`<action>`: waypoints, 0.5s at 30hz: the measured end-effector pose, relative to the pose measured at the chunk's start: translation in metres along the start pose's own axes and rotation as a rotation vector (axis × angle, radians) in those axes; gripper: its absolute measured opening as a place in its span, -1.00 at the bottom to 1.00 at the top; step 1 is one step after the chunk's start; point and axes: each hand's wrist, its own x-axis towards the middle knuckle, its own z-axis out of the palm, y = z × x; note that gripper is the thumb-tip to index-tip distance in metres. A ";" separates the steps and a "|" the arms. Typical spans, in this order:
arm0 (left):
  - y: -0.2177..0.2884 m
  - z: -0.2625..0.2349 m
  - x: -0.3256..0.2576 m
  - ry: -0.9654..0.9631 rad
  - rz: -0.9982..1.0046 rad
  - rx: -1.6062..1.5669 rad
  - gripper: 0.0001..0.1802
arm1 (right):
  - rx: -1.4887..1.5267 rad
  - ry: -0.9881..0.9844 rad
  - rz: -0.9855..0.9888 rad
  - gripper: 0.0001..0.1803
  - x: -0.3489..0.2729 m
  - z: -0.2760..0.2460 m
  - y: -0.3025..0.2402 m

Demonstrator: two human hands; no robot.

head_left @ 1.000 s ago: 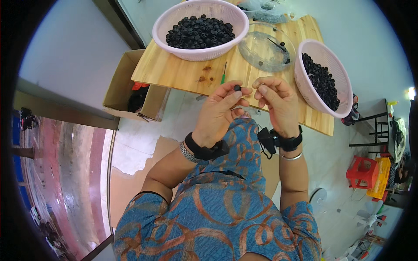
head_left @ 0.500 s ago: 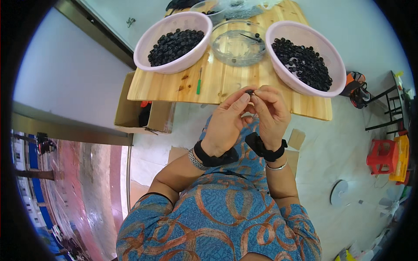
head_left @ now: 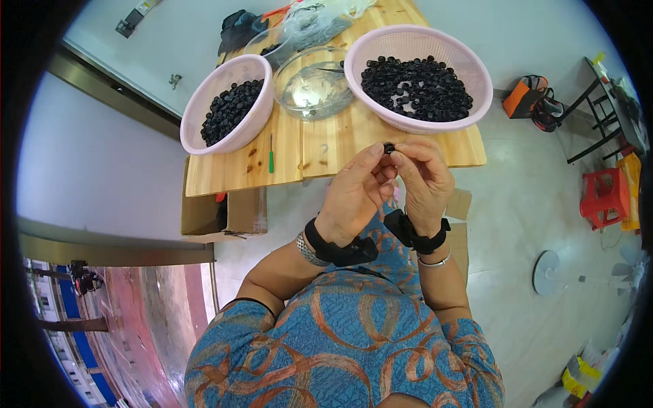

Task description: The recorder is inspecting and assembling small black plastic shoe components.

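The left hand (head_left: 354, 189) and right hand (head_left: 423, 183) meet at the fingertips on a small black piece (head_left: 389, 147), in front of the desk (head_left: 323, 149) near its near edge. Each hand has thumb and forefinger closed in a pinch, the left hand's other fingers loosely curled. Presumably so small a piece leaves room for fingertips only, and two pinches let one side be steadied while the other is worked. Whether it is one piece or two joined, I cannot tell.

It looks squat and rounded, so no clear long axis shows; fingers cover its ends, and which way it faces cannot be made out.

The left basket (head_left: 249, 131) stands at the desk's left edge, the right basket (head_left: 473, 78) at the right edge. Both hold loose black pieces, and their raised walls probably serve to stop these rolling off. A clear tray (head_left: 313, 112) lies between them. The screwdriver (head_left: 271, 161) lies toward the near left corner, green handle to the near edge, shaft toward the far edge, likely within easy reach.
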 end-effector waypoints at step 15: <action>0.006 -0.004 -0.021 -0.019 -0.080 -0.314 -0.73 | -0.583 -0.085 -0.377 -0.85 -0.008 0.015 -0.011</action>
